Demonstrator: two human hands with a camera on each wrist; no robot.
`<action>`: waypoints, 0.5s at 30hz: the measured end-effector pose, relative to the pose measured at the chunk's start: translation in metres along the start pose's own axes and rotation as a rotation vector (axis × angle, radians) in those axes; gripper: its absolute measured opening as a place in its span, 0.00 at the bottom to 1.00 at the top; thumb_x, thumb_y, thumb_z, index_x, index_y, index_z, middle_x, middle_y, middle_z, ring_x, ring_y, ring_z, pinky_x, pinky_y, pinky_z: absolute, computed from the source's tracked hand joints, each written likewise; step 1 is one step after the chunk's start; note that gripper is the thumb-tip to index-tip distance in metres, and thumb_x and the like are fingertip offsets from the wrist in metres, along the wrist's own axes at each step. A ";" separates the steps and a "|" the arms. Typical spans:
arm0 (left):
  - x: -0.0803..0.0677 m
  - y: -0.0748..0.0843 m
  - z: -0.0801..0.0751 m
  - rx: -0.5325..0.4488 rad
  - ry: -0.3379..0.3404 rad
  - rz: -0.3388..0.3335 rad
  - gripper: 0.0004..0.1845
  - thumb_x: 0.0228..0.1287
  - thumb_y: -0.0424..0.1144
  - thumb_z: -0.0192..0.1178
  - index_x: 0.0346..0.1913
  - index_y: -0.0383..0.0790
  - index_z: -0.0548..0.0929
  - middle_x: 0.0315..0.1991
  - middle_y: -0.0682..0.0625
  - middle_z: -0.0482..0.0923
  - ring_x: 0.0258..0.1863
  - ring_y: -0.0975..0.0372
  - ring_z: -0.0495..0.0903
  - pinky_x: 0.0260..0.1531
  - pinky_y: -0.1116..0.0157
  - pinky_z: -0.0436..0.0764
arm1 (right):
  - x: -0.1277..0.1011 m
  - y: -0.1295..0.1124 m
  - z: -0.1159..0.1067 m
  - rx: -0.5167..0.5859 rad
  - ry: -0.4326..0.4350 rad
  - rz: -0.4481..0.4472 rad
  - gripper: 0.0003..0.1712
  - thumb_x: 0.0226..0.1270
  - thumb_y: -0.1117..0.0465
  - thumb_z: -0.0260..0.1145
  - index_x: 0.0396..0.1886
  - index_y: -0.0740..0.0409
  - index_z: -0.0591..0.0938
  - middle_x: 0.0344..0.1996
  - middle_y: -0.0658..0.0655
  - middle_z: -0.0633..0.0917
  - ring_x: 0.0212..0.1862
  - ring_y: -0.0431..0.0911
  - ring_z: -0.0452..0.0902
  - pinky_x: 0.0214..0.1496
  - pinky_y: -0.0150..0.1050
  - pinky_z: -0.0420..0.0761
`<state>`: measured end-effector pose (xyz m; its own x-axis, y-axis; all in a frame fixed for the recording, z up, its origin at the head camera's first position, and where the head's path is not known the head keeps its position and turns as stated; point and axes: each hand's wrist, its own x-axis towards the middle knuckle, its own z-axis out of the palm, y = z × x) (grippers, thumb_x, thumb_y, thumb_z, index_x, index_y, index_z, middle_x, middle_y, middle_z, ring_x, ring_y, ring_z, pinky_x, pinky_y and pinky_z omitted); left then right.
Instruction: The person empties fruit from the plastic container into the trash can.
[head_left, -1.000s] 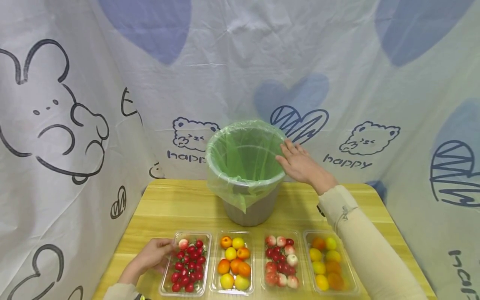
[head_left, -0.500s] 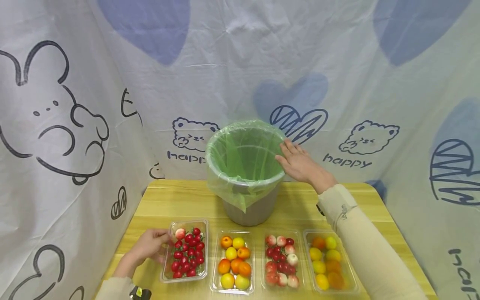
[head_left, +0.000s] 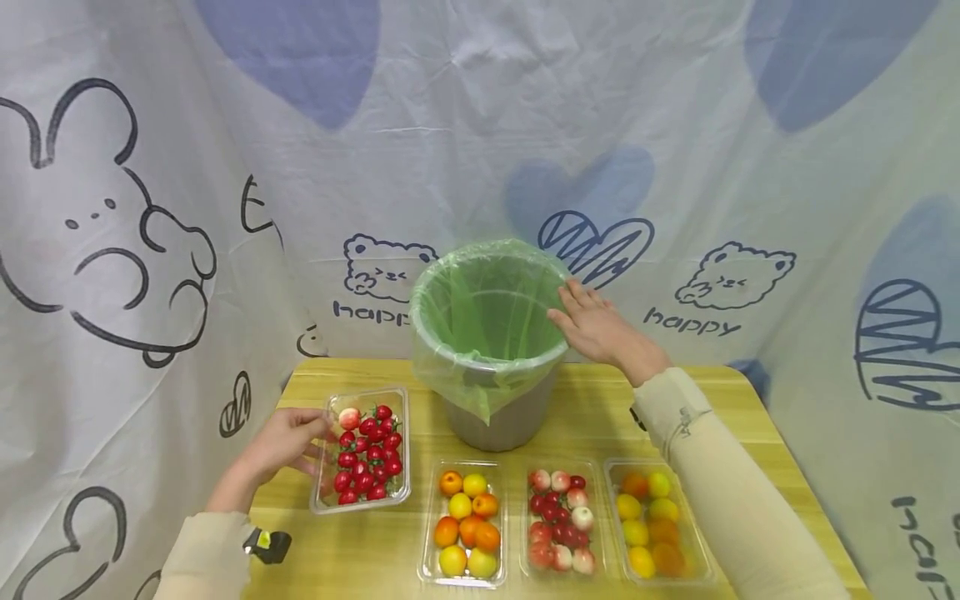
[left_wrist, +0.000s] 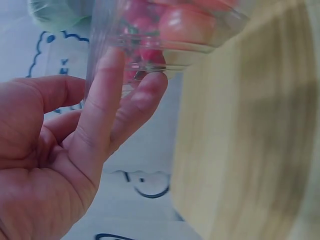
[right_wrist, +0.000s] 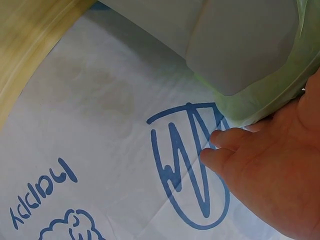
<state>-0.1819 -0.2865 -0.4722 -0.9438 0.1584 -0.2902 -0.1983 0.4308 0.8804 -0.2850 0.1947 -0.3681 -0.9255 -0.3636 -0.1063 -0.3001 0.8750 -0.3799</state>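
My left hand grips the left side of a clear plastic box of small red tomatoes, with one paler, larger fruit at its far left corner. In the left wrist view, the fingers lie along the box's side and underside, and the box is off the table. My right hand rests with straight fingers on the right rim of a grey trash can lined with a green plastic bag. The right wrist view has this hand against the bag's folded edge.
Three more clear boxes stand along the table's front: one of orange and yellow fruit, one of red and whitish fruit, one of yellow and orange fruit partly beside the right sleeve. Printed cloth encloses the wooden table.
My left hand has lifted the box of tomatoes and carried it forward, away from the row of boxes. My right hand has stayed on the trash can's rim.
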 end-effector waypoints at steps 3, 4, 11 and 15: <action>-0.001 0.013 -0.008 0.002 -0.006 0.004 0.24 0.84 0.37 0.47 0.68 0.17 0.72 0.52 0.27 0.83 0.39 0.48 0.91 0.32 0.56 0.94 | 0.000 0.000 0.000 -0.002 0.002 0.001 0.41 0.89 0.42 0.32 0.86 0.65 0.43 0.86 0.64 0.36 0.85 0.68 0.30 0.87 0.67 0.35; -0.001 0.018 -0.011 0.006 -0.008 0.006 0.25 0.84 0.37 0.47 0.68 0.17 0.72 0.52 0.26 0.83 0.40 0.48 0.91 0.32 0.56 0.94 | 0.000 0.001 0.000 -0.005 0.001 0.003 0.41 0.88 0.41 0.32 0.86 0.64 0.43 0.86 0.64 0.35 0.85 0.67 0.30 0.88 0.66 0.35; 0.000 0.045 -0.024 0.039 0.015 0.030 0.25 0.84 0.38 0.46 0.68 0.17 0.73 0.54 0.25 0.82 0.40 0.49 0.92 0.33 0.56 0.94 | -0.001 0.000 -0.001 -0.003 -0.005 0.002 0.42 0.88 0.40 0.31 0.86 0.63 0.43 0.86 0.63 0.35 0.85 0.67 0.29 0.87 0.67 0.34; -0.001 0.059 -0.030 0.040 0.028 0.046 0.25 0.85 0.38 0.45 0.68 0.18 0.73 0.54 0.25 0.82 0.39 0.50 0.92 0.33 0.57 0.94 | -0.001 -0.001 -0.001 -0.012 -0.001 0.005 0.42 0.88 0.40 0.32 0.86 0.64 0.43 0.86 0.63 0.35 0.85 0.68 0.30 0.87 0.67 0.34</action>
<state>-0.2005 -0.2875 -0.4084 -0.9589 0.1538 -0.2384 -0.1444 0.4588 0.8767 -0.2839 0.1941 -0.3668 -0.9269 -0.3592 -0.1089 -0.2981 0.8807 -0.3681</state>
